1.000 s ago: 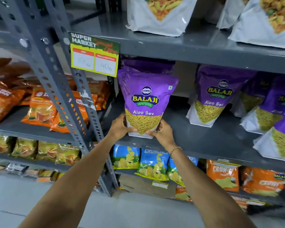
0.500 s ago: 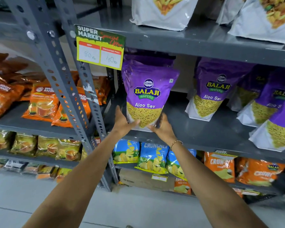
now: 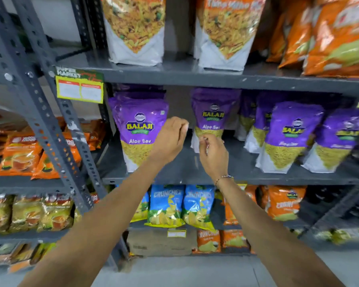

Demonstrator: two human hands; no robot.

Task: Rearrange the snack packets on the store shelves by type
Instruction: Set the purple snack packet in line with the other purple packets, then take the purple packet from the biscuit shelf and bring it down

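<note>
A purple Balaji Aloo Sev packet (image 3: 140,129) stands upright at the left end of the grey middle shelf (image 3: 184,168). My left hand (image 3: 170,139) hovers just right of it with its fingers curled in and nothing in them. My right hand (image 3: 212,156) is loosely bent and holds nothing. It sits in front of the lower edge of a second purple Aloo Sev packet (image 3: 212,114). More purple packets (image 3: 288,135) fill the shelf to the right.
White mixture pouches (image 3: 136,30) and orange bags (image 3: 327,36) stand on the top shelf. Blue Crunchex packets (image 3: 167,206) and orange packets (image 3: 284,204) fill the shelf below. A yellow price tag (image 3: 79,85) hangs on the grey upright (image 3: 39,112). Orange tea packets (image 3: 21,154) lie on the left rack.
Both hands have let go of the purple packet, which now stands on the shelf, and have moved up and to the right. The view has tilted upward.
</note>
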